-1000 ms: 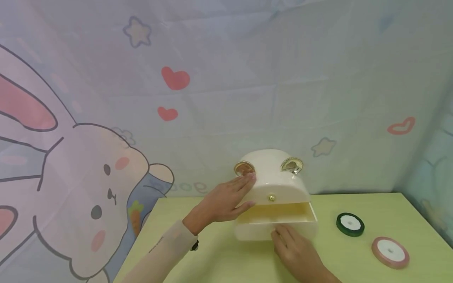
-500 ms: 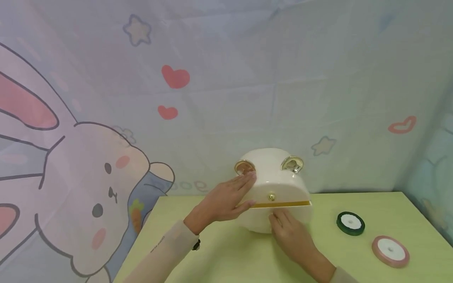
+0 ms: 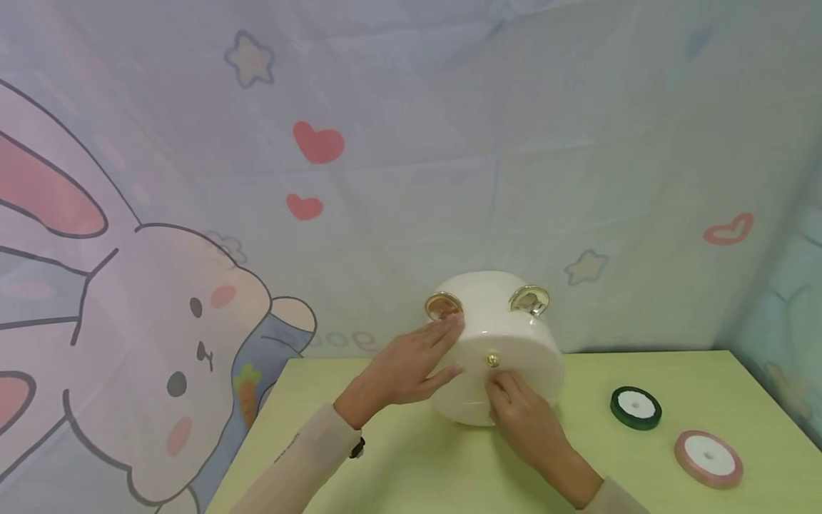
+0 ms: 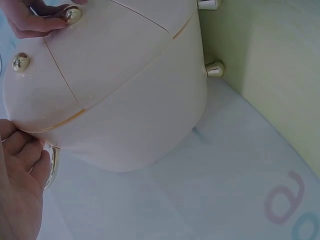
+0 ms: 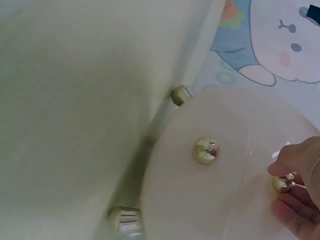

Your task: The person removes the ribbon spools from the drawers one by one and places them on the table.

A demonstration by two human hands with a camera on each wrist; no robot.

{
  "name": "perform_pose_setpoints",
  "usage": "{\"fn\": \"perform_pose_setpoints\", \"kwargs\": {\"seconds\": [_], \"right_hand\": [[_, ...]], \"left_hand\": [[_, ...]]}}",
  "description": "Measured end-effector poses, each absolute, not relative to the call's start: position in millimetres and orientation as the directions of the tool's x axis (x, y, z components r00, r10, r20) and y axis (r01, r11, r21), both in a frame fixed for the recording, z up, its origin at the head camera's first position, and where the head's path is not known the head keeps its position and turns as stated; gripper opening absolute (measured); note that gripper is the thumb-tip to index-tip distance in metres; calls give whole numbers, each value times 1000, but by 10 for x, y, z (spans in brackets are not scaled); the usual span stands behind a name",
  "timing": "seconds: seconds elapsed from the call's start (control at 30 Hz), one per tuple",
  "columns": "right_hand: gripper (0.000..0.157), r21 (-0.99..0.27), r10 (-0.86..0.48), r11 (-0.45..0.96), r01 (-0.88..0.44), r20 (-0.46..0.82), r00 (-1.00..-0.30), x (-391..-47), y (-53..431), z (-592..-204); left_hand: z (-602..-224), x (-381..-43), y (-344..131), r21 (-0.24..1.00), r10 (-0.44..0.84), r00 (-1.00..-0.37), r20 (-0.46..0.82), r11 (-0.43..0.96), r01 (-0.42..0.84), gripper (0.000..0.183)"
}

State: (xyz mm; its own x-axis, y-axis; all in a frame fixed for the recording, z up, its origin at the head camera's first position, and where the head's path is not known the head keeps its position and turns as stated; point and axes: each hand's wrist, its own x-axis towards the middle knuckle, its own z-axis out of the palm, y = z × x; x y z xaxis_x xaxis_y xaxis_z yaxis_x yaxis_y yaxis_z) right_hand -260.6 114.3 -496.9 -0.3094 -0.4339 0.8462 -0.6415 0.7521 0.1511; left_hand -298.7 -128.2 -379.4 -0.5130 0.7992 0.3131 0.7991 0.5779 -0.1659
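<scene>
A glossy white rounded drawer box (image 3: 491, 303) with gold ears stands on the table, its drawer fronts lying flush. My left hand (image 3: 404, 365) rests with straight fingers along its upper left side, beside the left gold ear (image 3: 443, 303). In the left wrist view that hand (image 4: 22, 182) touches the box edge near the ear. My right hand (image 3: 525, 421) is at the middle drawer front. Thumb and fingers pinch its gold drawer knob (image 5: 282, 183) in the right wrist view. The upper knob (image 3: 493, 360) and lower knob (image 5: 206, 151) are free of the hands.
To the right of the box lie a green ribbon roll (image 3: 636, 407) and a pink ribbon roll (image 3: 708, 458), both with white centres. Behind the yellow-green table (image 3: 398, 457) hangs a printed cloth (image 3: 411, 271) with a rabbit, hearts and stars.
My right hand has pushed the middle drawer in, from well pulled out to a narrow gap and now flush with the box. The left hand has stayed in place.
</scene>
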Motion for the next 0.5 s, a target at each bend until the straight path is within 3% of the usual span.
{"fn": "perform_pose_setpoints", "kwargs": {"seconds": [0.2, 0.5], "right_hand": [[34, 162, -432, 752, -639, 853, -292, -2599, 1189, -5111], [55, 316, -581, 705, -635, 770, -263, -2634, 1239, -5302]], "left_hand": [[-3813, -2997, -1282, -159, 797, -518, 311, 581, 798, 71], [-3818, -3006, -1286, -165, 796, -516, 317, 582, 796, 71]]}}
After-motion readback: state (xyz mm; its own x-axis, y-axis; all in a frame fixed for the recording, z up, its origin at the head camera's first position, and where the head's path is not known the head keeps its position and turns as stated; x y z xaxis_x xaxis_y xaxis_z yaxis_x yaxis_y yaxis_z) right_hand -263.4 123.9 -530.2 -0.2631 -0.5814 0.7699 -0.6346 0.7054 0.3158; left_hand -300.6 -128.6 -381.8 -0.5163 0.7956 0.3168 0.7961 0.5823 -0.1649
